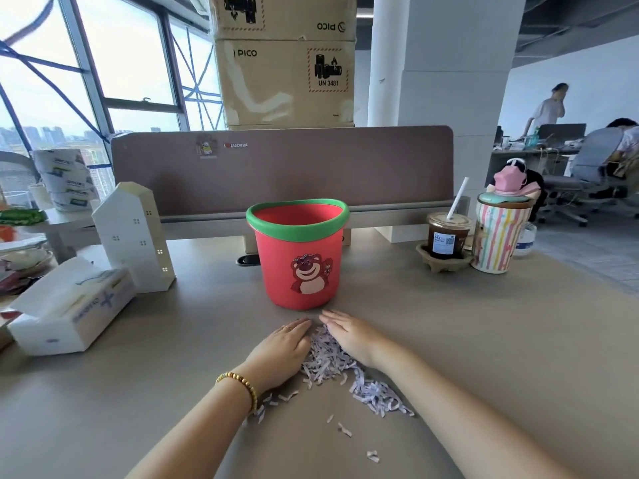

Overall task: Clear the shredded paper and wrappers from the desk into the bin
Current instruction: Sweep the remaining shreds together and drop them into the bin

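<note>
- I saw the shredded paper [328, 361] as a loose heap of thin, pale lilac-white strips on the grey-brown desk [484, 340], thickest between the two hands and thinning into a trail toward the near edge.
- A few stray curls lay apart from the heap, by the left wrist and nearer to me (small, crinkled, some only single strips).
- The left hand [281, 347] lay flat and palm-down, fingers spread out straight and together, its inner edge pressed against the pile; it gripped nothing that I could see.
- The right hand [349, 335] was likewise flat and open, palm-down on the pile's other flank, fingertips angled toward those of the left so the two made a wedge around the strips.
- The bin [299, 254] stood upright just beyond the fingertips, close but apart from them: red body, green rim, a bear printed on its front.
- A beaded bracelet [242, 387] circled the left wrist.
- A tissue box [69, 316] sat well off to the left.
</note>
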